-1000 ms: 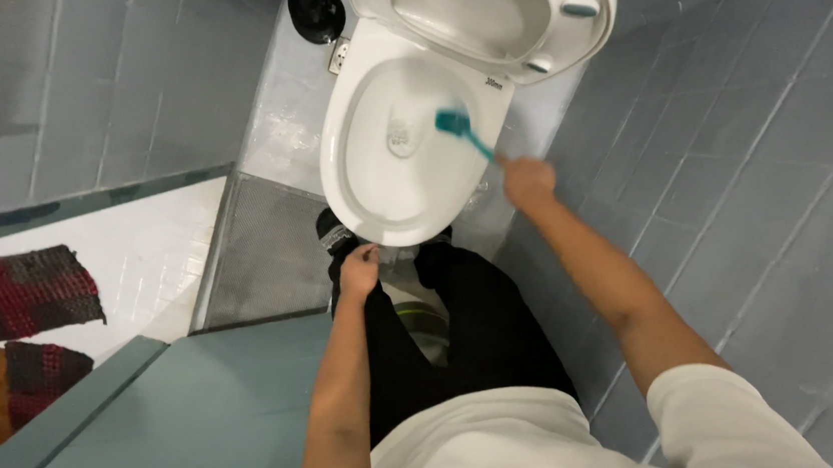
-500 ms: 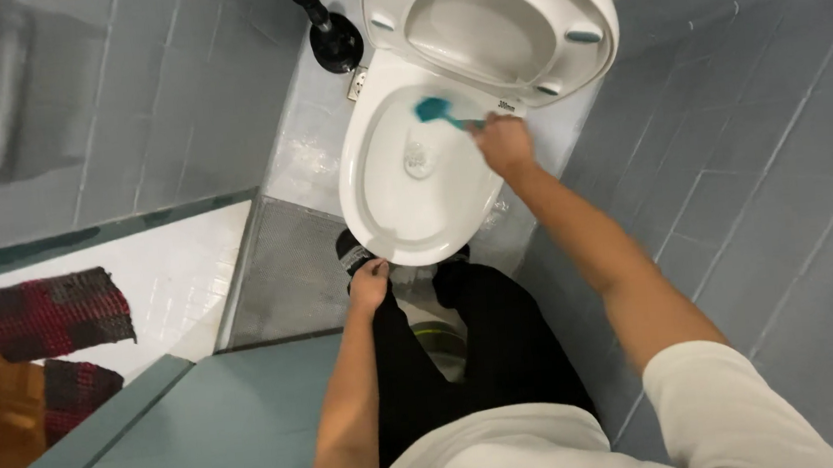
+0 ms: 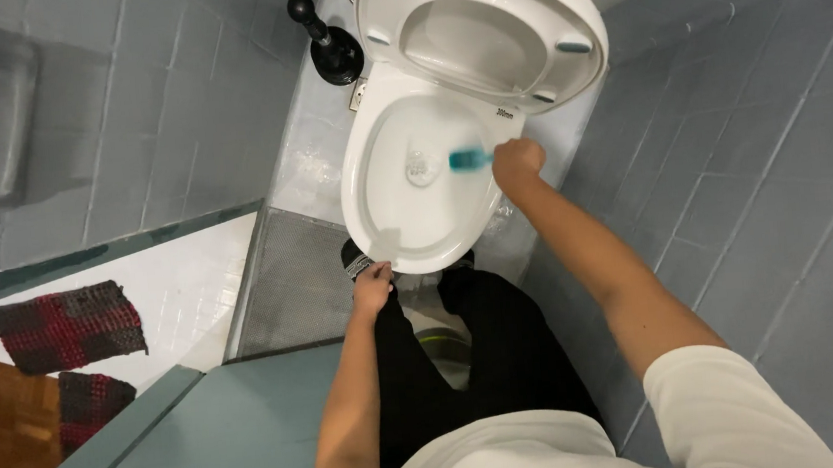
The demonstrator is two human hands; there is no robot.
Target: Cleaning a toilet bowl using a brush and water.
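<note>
- grey tiles cover the bathroom floor [image 3: 798, 231] and walls, with a white toilet [image 3: 417, 234] at twelve o'clock of the view, its seat and lid [image 3: 479, 33] tipped up against the tank.
- right hand [image 3: 517, 163] sits over the bowl's three o'clock rim, fingers closed around the handle of a teal brush [image 3: 470, 159]; the brush head points toward nine o'clock, just over the water at the middle of the bowl.
- left hand [image 3: 373, 290] rests at the bowl's six o'clock edge, touching the front rim or just under it; whether its fingers grip anything i cannot tell, they look loosely curled.
- compared with a second ago, the brush has moved from the back wall of the bowl, near twelve o'clock, down toward the centre, and the right hand has slid along the rim with it; the head has also leaned in closer over the toilet.
- judging from that sweep, the scrubbing has worked round from the upper wall to the middle and lower part of the bowl.
- a black plunger [image 3: 330, 46] stands on the floor at ten o'clock of the toilet, against the wall.
- red and dark checked mats [image 3: 68, 327] lie well apart at eight o'clock, beyond a teal ledge [image 3: 214, 442].
</note>
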